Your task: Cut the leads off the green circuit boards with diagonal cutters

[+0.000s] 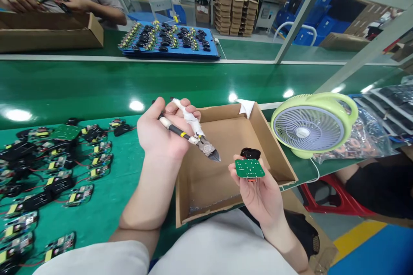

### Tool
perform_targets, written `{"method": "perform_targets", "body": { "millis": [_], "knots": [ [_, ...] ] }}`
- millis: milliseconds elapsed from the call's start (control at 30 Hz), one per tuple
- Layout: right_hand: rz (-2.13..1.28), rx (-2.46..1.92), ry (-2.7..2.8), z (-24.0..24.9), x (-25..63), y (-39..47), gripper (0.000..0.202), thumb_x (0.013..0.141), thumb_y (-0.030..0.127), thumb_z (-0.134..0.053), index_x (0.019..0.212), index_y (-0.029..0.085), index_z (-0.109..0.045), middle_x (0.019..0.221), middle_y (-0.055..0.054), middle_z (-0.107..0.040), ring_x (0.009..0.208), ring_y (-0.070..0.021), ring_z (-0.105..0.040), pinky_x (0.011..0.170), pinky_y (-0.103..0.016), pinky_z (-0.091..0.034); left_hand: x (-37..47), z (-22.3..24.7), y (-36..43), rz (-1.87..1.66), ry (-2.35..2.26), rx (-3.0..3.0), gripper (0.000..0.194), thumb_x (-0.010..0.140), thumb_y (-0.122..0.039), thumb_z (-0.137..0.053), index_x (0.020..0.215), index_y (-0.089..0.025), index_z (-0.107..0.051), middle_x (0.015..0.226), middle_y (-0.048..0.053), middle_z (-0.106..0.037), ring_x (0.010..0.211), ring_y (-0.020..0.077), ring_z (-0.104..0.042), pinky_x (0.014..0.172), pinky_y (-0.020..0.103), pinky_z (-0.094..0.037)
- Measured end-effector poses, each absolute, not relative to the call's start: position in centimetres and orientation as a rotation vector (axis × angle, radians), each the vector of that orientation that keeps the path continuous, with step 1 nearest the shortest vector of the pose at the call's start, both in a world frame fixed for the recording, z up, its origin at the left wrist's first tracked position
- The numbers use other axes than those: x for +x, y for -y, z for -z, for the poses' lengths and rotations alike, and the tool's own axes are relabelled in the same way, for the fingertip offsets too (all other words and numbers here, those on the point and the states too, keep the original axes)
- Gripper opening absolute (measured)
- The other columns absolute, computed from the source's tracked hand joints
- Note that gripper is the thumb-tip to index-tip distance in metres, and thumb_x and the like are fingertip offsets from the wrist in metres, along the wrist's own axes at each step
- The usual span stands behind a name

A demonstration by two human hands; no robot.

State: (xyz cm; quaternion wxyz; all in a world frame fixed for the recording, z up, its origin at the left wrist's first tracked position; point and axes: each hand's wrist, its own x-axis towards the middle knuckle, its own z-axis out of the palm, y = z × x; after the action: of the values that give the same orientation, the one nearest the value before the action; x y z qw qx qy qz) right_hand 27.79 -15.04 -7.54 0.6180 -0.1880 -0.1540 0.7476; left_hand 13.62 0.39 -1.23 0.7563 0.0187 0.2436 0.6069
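Note:
My left hand [161, 131], palm turned up, is closed round a pair of side cutters [204, 146] with white tape on the handles. The cutters' jaws point right and down, apart from the board. In my right hand [258, 191] is a green circuit board [249, 168], its side with solder dots facing up. A black plastic housing [251, 153] sits against the board's far edge, and an orange part shows at its near edge. Both hands are above an open cardboard box [219, 133], with small clippings along its near inner edge.
Several circuit boards with black housings [60, 182] lie on the green mat to the left. A green fan [306, 131] stands right of the box, beside bagged parts [358, 133]. Across the bench are a blue tray [171, 54] of boards and a co-worker's hands [72, 2] with a tool.

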Motion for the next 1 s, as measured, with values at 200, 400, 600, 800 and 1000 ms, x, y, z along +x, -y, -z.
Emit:
{"method": "perform_targets", "body": {
  "millis": [200, 400, 600, 800, 1000],
  "knots": [
    [-1.542, -0.466, 0.523, 8.5, 26.8, 15.0, 0.029, 0.104, 0.037, -0.057, 0.124, 0.024, -0.072, 0.118, -0.005, -0.078, 0.114, -0.0168, -0.073, 0.098, -0.022, -0.059, 13.4, 1.4, -1.0, -1.319, -0.546, 0.115, 0.036, 0.095, -0.027, -0.044, 0.063, -0.019, -0.031, 0.061, 0.003, -0.053, 0.052, 0.0120, -0.053, 0.051, 0.025, -0.049],
    [-1.311, -0.630, 0.666, 9.1, 26.5, 14.9, 0.030, 0.100, 0.037, -0.063, 0.127, 0.026, -0.070, 0.124, -0.007, -0.075, 0.116, -0.0239, -0.072, 0.096, -0.033, -0.062, 13.7, 1.7, -1.1, -1.322, -0.552, 0.164, 0.045, 0.098, -0.029, -0.049, 0.058, -0.017, -0.033, 0.063, 0.003, -0.053, 0.053, 0.0109, -0.053, 0.053, 0.024, -0.049],
    [-0.869, -0.890, 0.913, 11.1, 27.0, 15.4, 0.036, 0.096, 0.034, -0.068, 0.131, 0.028, -0.067, 0.133, -0.012, -0.070, 0.119, -0.0305, -0.070, 0.087, -0.041, -0.065, 13.9, 1.9, -1.0, -1.391, -0.540, 0.119, 0.051, 0.103, -0.039, -0.040, 0.057, -0.017, -0.039, 0.066, 0.005, -0.057, 0.055, 0.0122, -0.054, 0.055, 0.026, -0.050],
    [-0.551, -1.035, 1.111, 12.6, 27.0, 15.7, 0.041, 0.098, 0.028, -0.064, 0.139, 0.027, -0.060, 0.135, -0.014, -0.067, 0.121, -0.0289, -0.069, 0.094, -0.042, -0.063, 14.0, 2.1, -0.9, -1.488, -0.533, 0.186, 0.053, 0.104, -0.040, -0.037, 0.057, -0.017, -0.039, 0.067, 0.005, -0.058, 0.058, 0.0125, -0.056, 0.060, 0.026, -0.050],
    [-0.568, -1.059, 1.023, 12.3, 26.7, 15.9, 0.037, 0.096, 0.032, -0.067, 0.133, 0.029, -0.061, 0.133, -0.014, -0.068, 0.119, -0.0317, -0.069, 0.087, -0.045, -0.064, 14.6, 2.1, -0.4, -1.454, -0.579, 0.200, 0.055, 0.106, -0.040, -0.034, 0.057, -0.017, -0.042, 0.069, 0.004, -0.059, 0.058, 0.0125, -0.057, 0.063, 0.027, -0.051]
  ]
}}
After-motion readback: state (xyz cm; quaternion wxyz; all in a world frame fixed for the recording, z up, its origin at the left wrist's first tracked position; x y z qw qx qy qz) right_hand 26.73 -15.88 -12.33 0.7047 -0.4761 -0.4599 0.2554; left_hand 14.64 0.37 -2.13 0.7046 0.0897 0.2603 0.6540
